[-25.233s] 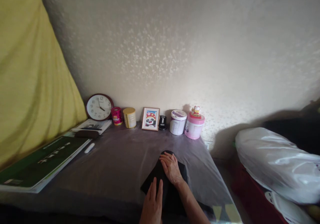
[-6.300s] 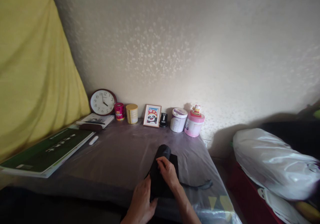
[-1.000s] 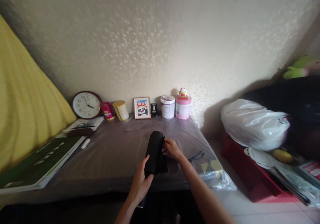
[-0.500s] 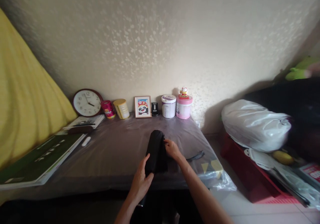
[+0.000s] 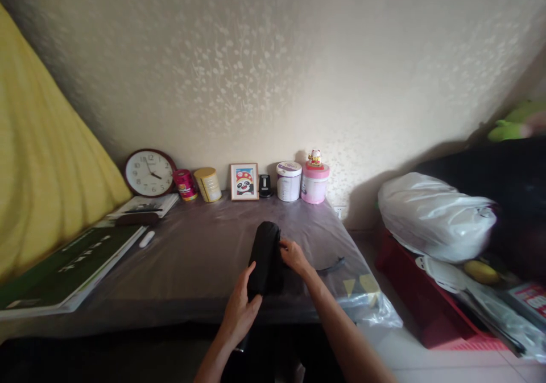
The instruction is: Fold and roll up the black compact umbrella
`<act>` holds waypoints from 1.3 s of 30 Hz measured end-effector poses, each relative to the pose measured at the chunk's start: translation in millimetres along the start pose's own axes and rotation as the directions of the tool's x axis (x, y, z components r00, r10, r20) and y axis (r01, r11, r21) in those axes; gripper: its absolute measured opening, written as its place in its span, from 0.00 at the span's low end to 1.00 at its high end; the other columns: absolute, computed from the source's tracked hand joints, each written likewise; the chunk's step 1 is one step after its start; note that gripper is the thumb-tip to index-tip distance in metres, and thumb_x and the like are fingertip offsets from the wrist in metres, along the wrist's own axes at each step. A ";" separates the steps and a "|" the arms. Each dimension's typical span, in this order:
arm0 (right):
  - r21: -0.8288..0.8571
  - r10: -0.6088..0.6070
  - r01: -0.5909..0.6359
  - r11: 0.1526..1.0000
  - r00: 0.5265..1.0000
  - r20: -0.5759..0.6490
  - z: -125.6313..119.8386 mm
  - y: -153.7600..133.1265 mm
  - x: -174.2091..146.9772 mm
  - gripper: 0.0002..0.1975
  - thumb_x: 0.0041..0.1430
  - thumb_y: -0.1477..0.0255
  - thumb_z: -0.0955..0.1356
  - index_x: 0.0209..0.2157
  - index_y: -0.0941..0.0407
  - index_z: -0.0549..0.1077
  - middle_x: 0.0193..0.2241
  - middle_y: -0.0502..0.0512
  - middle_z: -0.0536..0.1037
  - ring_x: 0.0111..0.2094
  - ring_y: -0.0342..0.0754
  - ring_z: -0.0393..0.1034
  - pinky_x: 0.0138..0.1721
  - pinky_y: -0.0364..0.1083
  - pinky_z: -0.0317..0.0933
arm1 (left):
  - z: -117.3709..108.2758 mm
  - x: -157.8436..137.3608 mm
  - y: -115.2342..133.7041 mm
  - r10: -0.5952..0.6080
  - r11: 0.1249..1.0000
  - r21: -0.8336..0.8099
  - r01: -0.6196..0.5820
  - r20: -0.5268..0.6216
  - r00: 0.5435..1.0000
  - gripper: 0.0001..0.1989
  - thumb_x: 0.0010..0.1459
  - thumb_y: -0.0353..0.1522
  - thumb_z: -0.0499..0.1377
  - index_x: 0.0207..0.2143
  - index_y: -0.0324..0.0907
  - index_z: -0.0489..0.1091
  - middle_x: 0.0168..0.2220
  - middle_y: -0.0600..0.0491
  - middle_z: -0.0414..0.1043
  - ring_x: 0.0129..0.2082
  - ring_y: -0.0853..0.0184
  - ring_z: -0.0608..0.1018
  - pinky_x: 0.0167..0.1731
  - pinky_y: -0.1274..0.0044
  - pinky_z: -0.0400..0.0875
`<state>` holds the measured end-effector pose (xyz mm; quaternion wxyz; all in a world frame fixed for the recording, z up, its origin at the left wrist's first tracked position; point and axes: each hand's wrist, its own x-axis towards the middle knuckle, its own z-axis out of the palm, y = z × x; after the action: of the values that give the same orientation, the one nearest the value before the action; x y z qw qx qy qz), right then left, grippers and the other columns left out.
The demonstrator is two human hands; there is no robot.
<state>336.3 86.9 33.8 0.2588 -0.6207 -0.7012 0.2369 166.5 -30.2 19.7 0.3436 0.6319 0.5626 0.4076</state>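
Observation:
A rolled black cloth bundle that looks like a folding umbrella (image 5: 265, 255) is held at a tilt over the front of the table. My left hand (image 5: 244, 300) wraps round its lower left side, thumb and fingers apart around the roll. On the other side, my right hand (image 5: 292, 254) is closed, its fingertips pinching the loose edge of the black fabric. From behind my right wrist a thin dark strap (image 5: 333, 267) sticks out to the right. The umbrella's lower end is mostly hidden by my left hand and dark clothing.
Along the wall stand a clock (image 5: 150, 172), a pink can (image 5: 185, 185), a yellow tin (image 5: 207, 185), a panda picture (image 5: 244, 182) and two tubs (image 5: 289, 182). A green book (image 5: 72, 266) lies left. A red basket (image 5: 409, 292) with a white bag (image 5: 435, 215) is right.
The loose black fabric flap on the right side has drawn in closer to the roll. The strap's end has shifted slightly left. Both hands stay almost in place.

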 end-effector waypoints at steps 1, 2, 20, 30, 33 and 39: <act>-0.006 0.005 -0.005 1.000 1.000 -0.004 -0.5 -0.2 -0.6 0.17 0.51 0.81 0.60 0.38 0.56 0.77 0.36 0.54 0.79 0.38 0.47 0.72 0.37 0.39 0.60 | 0.2 0.2 -0.7 0.007 1.000 0.004 -0.007 -0.001 1.000 0.32 0.49 0.27 0.50 0.58 0.46 0.50 0.61 0.51 0.52 0.62 0.64 0.55 0.61 0.65 0.47; -0.013 0.010 -0.010 1.000 1.000 -0.012 -0.8 -0.2 -1.1 0.17 0.52 0.81 0.60 0.38 0.56 0.77 0.37 0.55 0.79 0.39 0.47 0.72 0.38 0.40 0.59 | 0.4 0.4 -1.5 0.014 1.000 0.009 -0.014 -0.002 1.000 0.32 0.49 0.27 0.50 0.58 0.46 0.50 0.61 0.50 0.53 0.62 0.64 0.55 0.61 0.65 0.47; 0.217 0.150 -0.105 0.970 0.968 -0.203 43.2 -20.8 -5.7 0.18 0.59 0.69 0.59 0.48 0.61 0.68 0.46 0.66 0.74 0.50 0.54 0.67 0.50 0.48 0.59 | 25.7 -5.3 13.2 0.064 0.931 0.365 -0.032 -0.075 0.995 0.37 0.45 0.20 0.50 0.60 0.42 0.51 0.61 0.43 0.52 0.60 0.55 0.60 0.56 0.63 0.58; 0.361 0.219 -0.119 0.925 0.943 -0.251 52.2 -32.6 -5.5 0.33 0.49 0.63 0.66 0.53 0.68 0.59 0.47 0.71 0.71 0.50 0.58 0.66 0.50 0.50 0.59 | 39.2 -8.3 35.4 -0.002 0.790 0.613 -0.007 0.015 1.000 0.34 0.46 0.17 0.47 0.59 0.34 0.54 0.62 0.32 0.48 0.59 0.46 0.59 0.55 0.59 0.58; 0.370 0.238 -0.135 0.919 0.939 -0.249 53.3 -33.2 -4.9 0.31 0.48 0.64 0.66 0.52 0.65 0.60 0.47 0.69 0.71 0.51 0.58 0.65 0.51 0.50 0.59 | 33.0 -11.7 21.6 0.044 0.897 0.440 -0.046 0.016 0.999 0.38 0.44 0.19 0.51 0.61 0.37 0.49 0.64 0.36 0.44 0.61 0.49 0.55 0.57 0.59 0.56; 0.358 0.233 -0.127 0.925 0.934 -0.272 59.4 -31.9 -2.2 0.33 0.47 0.62 0.65 0.53 0.66 0.60 0.49 0.71 0.69 0.53 0.61 0.63 0.51 0.52 0.57 | 18.5 -26.4 -15.0 0.103 0.994 -0.019 -0.105 -0.101 0.990 0.30 0.54 0.33 0.52 0.59 0.40 0.48 0.60 0.43 0.56 0.59 0.61 0.61 0.58 0.68 0.58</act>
<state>273.6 80.3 9.7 0.4438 -0.6596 -0.5406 0.2752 175.8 -53.9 -5.0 0.3009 0.6351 0.5404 0.4626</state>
